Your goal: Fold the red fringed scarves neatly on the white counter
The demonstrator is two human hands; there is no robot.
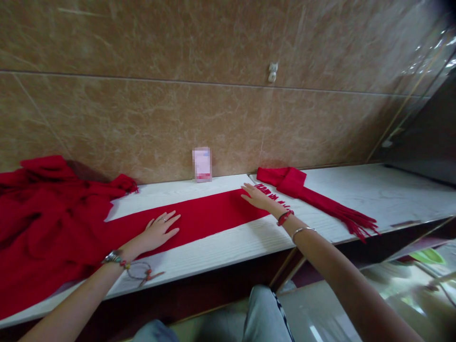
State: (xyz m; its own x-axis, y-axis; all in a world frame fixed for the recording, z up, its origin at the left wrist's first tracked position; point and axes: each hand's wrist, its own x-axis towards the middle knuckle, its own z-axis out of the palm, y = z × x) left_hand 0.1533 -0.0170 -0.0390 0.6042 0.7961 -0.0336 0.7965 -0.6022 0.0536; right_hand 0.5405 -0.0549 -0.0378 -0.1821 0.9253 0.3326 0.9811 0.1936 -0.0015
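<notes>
A red fringed scarf (210, 216) is spread flat along the white tabletop, its fringe at the right end. My left hand (159, 231) lies on it with the fingers apart, near the middle of the flat stretch. Close to the fringed end, my right hand (256, 196) rests palm down, fingers stretched out and holding nothing. To the right, a folded red scarf (292, 183) lies with its fringed tail pointing toward the table's front edge. On the left is a big loose heap of red cloth (53, 223), which meets the flat scarf's left end.
Behind the table (228, 247) rises a brown marbled wall (142, 118) with a small white hook (272, 72). A blurred pinkish card-like item (202, 165) leans against it. A dark panel (427, 123) stands at the far right, and a green basin (427, 256) is lower down.
</notes>
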